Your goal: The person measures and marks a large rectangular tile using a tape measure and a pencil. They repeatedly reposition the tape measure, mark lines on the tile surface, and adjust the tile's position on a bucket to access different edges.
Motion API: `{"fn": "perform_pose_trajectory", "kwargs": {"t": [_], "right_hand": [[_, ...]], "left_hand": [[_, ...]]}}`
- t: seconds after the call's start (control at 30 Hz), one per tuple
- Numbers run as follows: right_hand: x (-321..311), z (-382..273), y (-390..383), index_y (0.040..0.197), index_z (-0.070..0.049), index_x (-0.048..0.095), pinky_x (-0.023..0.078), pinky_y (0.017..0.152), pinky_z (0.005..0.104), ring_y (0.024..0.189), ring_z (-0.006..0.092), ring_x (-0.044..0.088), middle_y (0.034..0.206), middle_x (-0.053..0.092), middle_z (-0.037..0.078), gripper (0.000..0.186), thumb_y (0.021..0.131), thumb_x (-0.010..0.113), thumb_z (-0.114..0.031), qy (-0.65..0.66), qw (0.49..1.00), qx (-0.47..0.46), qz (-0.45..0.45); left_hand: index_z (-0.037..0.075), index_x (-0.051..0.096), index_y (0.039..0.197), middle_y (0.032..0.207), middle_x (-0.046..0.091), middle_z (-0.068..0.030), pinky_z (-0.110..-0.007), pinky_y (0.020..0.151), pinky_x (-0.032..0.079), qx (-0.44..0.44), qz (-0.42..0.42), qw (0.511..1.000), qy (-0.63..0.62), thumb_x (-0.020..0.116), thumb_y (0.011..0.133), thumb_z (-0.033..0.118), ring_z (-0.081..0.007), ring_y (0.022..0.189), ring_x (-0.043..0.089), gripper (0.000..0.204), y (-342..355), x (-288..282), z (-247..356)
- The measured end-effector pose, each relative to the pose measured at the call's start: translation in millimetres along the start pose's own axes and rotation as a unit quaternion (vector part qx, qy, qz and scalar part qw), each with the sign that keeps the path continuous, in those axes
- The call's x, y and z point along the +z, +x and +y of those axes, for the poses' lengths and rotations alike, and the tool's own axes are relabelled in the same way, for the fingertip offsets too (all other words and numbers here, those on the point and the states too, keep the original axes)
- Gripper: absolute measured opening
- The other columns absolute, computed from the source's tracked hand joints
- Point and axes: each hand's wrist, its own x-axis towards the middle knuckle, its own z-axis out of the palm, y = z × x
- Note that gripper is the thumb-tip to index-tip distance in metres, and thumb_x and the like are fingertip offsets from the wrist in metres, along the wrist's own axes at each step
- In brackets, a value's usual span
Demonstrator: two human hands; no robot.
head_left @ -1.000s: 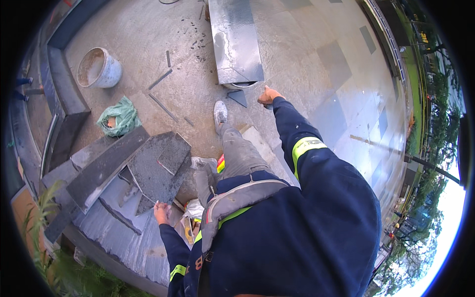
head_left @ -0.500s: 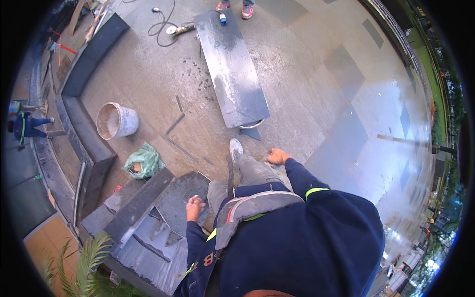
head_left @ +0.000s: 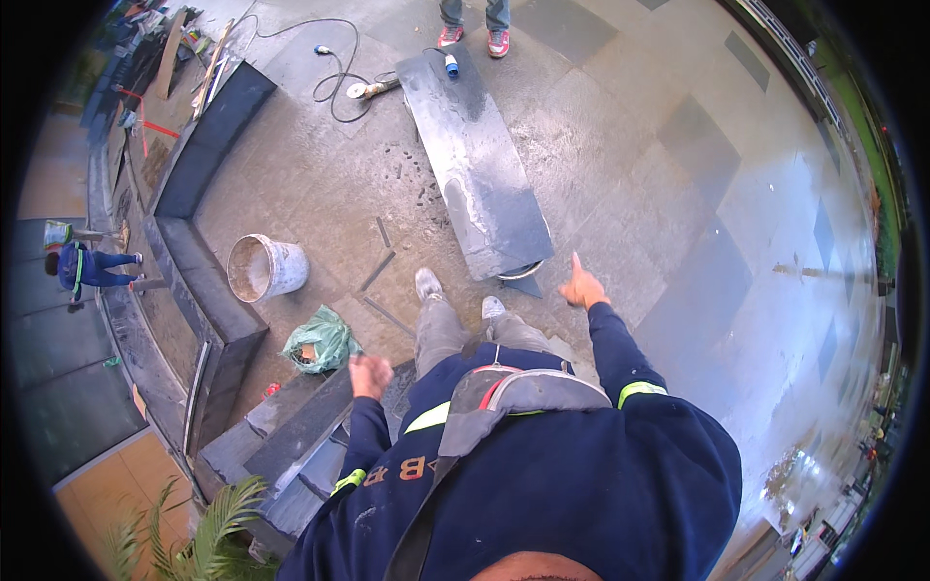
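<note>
My right hand [head_left: 583, 287] reaches forward in the air with its index finger stretched out and nothing visible in it. It is nearest to the close end of a long dark stone slab [head_left: 484, 184], wet and pale in patches; a rounded rim shows beneath that end. My left hand [head_left: 370, 376], smeared by motion, hangs beside a green plastic bag [head_left: 334, 329] and above dark stone pieces [head_left: 262, 421]. Whether its fingers hold anything cannot be made out. A grey bag [head_left: 542, 391] lies across my waist.
A dirty white bucket [head_left: 285, 269] stands left, beside a low dark stone wall [head_left: 189, 259]. An angle grinder [head_left: 366, 89] with a cable lies by the slab's far end. Stone strips [head_left: 378, 271] lie on the floor. Someone in red shoes [head_left: 498, 44] stands beyond; another person [head_left: 82, 266] works far left.
My right hand has moved forward with its index finger now extended. My left hand has moved up from the stone pieces toward the green bag. Both my shoes now show, and the view has shifted.
</note>
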Motion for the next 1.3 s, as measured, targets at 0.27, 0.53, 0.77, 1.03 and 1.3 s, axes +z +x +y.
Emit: {"fn": "perform_pose_trajectory", "kwargs": {"t": [0.27, 0.53, 0.77, 1.03, 1.3], "right_hand": [[-97, -104, 58, 0.162, -0.005, 0.027, 0.056, 0.098, 0.0498, 0.112, 0.0408, 0.072, 0.118, 0.076, 0.025, 0.09, 0.088, 0.071, -0.03, 0.388, 0.855, 0.016, 0.343], [70, -138, 38, 0.112, 0.001, 0.075, 0.053, 0.089, 0.038, 0.1, 0.0217, 0.069, 0.103, 0.075, 0.009, 0.034, 0.091, 0.071, -0.026, 0.47, 0.869, 0.145, 0.057], [149, -156, -38, 0.107, -0.001, 0.075, 0.054, 0.08, 0.032, 0.091, 0.0191, 0.069, 0.096, 0.073, 0.007, 0.041, 0.087, 0.082, -0.037, 0.604, 0.757, 0.249, -0.031], [165, -129, -49, 0.101, -0.003, 0.072, 0.057, 0.07, 0.0331, 0.077, 0.0172, 0.069, 0.088, 0.072, 0.006, 0.022, 0.095, 0.078, -0.023, 0.694, 0.671, 0.26, -0.003], [94, -27, -4, 0.107, -0.017, 0.068, 0.056, 0.083, 0.0541, 0.082, 0.0269, 0.067, 0.09, 0.068, 0.004, 0.026, 0.093, 0.072, -0.039, 0.888, 0.397, 0.228, 0.029]], "left_hand": [[0.014, 0.008, 0.171, 0.162, 0.042, -0.0257, -0.058, 0.124, 0.04, 0.688, -0.044, 0.713, -0.128, 0.061, 0.108, 0.031, -0.0449, 0.139, 0.055, 0.083, -114, 237, 477], [0.003, 0.064, 0.146, 0.125, 0.076, -0.0108, -0.033, 0.095, 0.058, 0.488, -0.547, 0.582, 0.352, 0.069, 0.106, 0.021, -0.0165, 0.105, 0.071, 0.044, -65, 471, 489], [0.001, 0.062, 0.14, 0.115, 0.075, -0.0114, -0.034, 0.085, 0.059, 0.005, -0.37, 0.856, 0.361, 0.065, 0.102, 0.014, -0.0194, 0.096, 0.073, 0.04, 159, 434, 244], [0.003, 0.061, 0.142, 0.117, 0.075, -0.0119, -0.035, 0.079, 0.06, -0.018, -0.359, 0.671, 0.648, 0.069, 0.099, 0.027, -0.0167, 0.095, 0.074, 0.049, 166, 387, 105], [0.015, 0.057, 0.151, 0.15, 0.057, -0.0254, -0.053, 0.115, 0.048, 0.576, -0.363, 0.454, 0.574, 0.069, 0.083, 0.008, -0.0449, 0.143, 0.052, 0.069, -70, 522, 145]]}}
